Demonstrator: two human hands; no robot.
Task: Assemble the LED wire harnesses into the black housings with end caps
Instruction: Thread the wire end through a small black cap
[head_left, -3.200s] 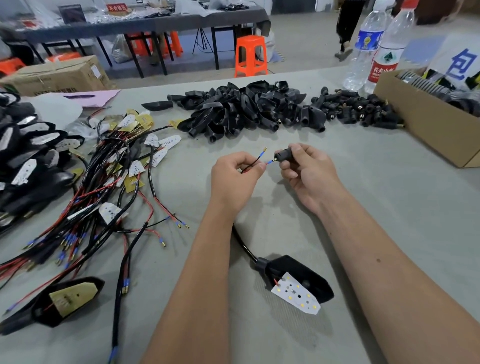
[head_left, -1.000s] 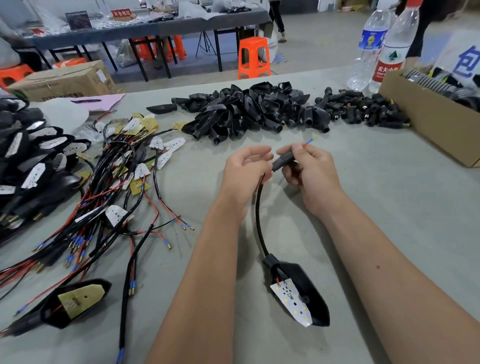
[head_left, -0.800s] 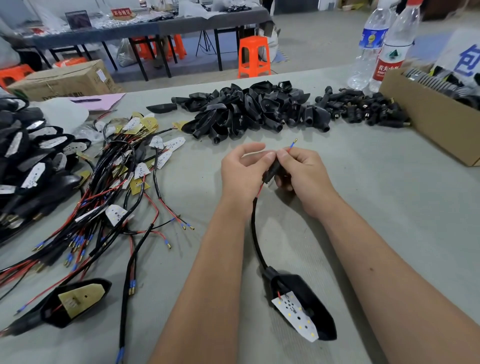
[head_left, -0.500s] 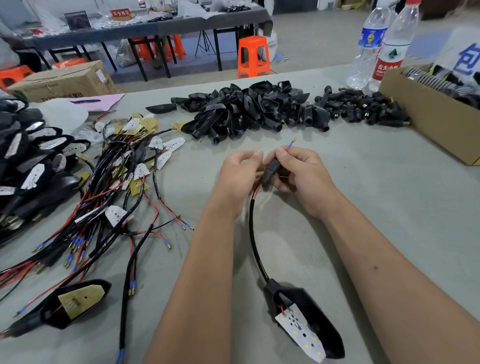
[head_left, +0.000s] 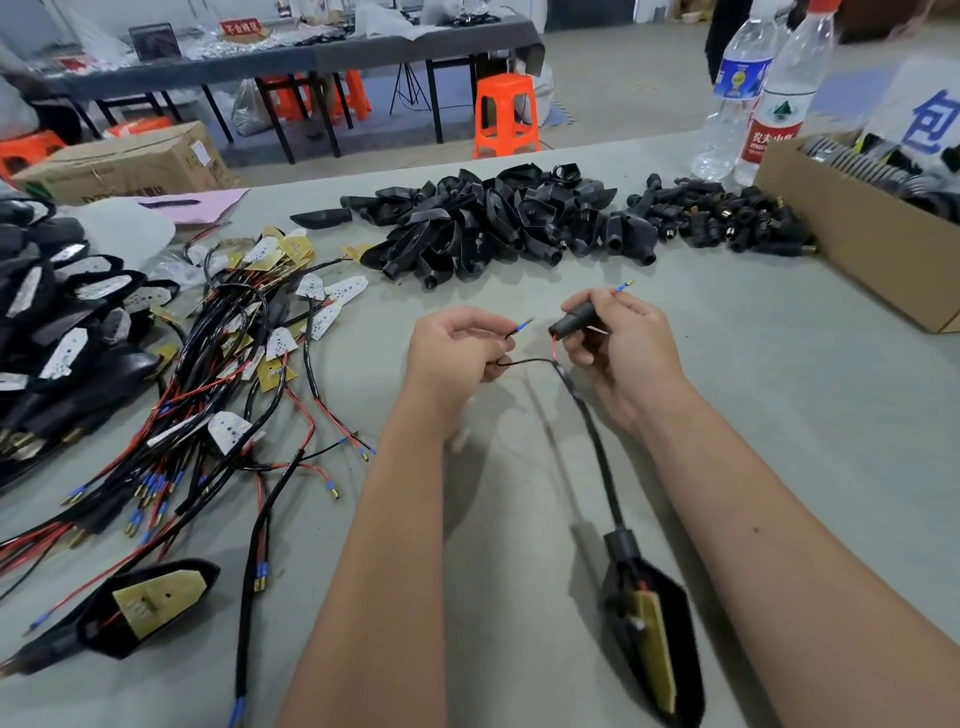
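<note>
Cardboard box (head_left: 852, 244) cut off right.

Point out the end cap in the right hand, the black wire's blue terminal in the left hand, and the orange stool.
end cap (head_left: 571, 318), head view, middle of its black barrel.
blue terminal (head_left: 523, 326), head view, blue sleeve behind the metal tip.
orange stool (head_left: 505, 111), head view, between its front legs.

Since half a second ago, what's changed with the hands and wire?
The hands pulled apart: left hand now pinches the black wire outside the cap, which the right hand still grips, red wire through it. The housing turned over. The piles stayed put.
</note>
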